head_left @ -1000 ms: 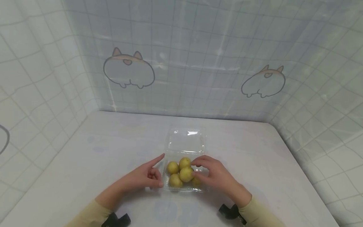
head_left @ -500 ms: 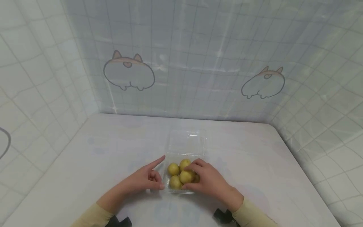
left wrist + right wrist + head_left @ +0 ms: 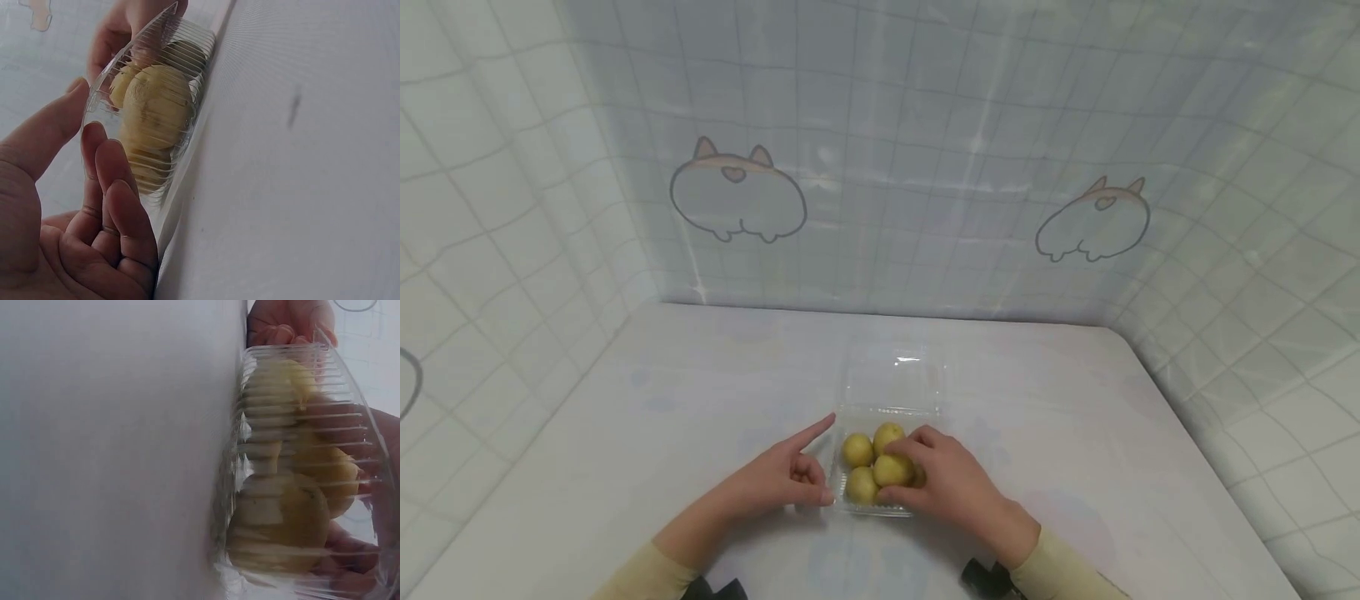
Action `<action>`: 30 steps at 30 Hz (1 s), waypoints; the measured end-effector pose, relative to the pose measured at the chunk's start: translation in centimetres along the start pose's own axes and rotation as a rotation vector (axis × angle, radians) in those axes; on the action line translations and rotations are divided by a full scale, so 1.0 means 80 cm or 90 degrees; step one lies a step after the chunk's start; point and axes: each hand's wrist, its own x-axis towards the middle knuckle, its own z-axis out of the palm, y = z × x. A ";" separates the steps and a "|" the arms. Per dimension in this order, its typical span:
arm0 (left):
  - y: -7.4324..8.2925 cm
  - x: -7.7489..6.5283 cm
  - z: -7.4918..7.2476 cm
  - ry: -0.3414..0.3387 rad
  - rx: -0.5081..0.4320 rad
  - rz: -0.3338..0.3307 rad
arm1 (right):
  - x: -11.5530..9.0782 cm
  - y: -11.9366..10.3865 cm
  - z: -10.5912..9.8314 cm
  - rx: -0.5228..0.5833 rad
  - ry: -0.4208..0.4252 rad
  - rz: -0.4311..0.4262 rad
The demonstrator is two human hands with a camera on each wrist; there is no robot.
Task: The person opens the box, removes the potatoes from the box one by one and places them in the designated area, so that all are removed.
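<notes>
A clear plastic clamshell box [image 3: 891, 513] lies with its lid [image 3: 891, 385] folded back, away from me. Several round yellow fruits [image 3: 858, 450] sit inside it. My right hand [image 3: 955, 477] reaches in from the right and grips one yellow fruit [image 3: 892, 470] resting over the others, thumb at its near side and fingers at its far side. Its palm covers the box's right part. Along the box's left side is my left hand [image 3: 778, 477], index finger stretched forward, thumb at the near left corner, other fingers bent. In the left wrist view, fingertips [image 3: 115, 156] lie right at the ribbed wall.
A white table cover [image 3: 700, 375] spreads under the box. Grid-patterned sheeting with printed animal figures [image 3: 737, 196] rises at the back and on both sides. Dark wrist camera mounts [image 3: 988, 577] sit below both forearms.
My right hand has moved left over the fruits, from the box's right side, and now grips the upper one. The left hand stays at the left edge. The head view has shifted slightly.
</notes>
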 end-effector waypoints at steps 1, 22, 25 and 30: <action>0.000 0.000 0.000 0.000 -0.003 -0.002 | 0.000 -0.001 0.001 0.001 0.004 -0.004; 0.004 0.002 0.005 0.005 -0.009 -0.012 | -0.009 0.007 0.002 0.072 0.111 -0.043; 0.005 0.002 0.006 0.006 -0.010 -0.016 | -0.008 0.009 -0.002 0.108 0.107 -0.046; 0.004 0.001 0.008 0.011 -0.011 -0.011 | -0.007 0.014 -0.010 0.174 0.088 -0.030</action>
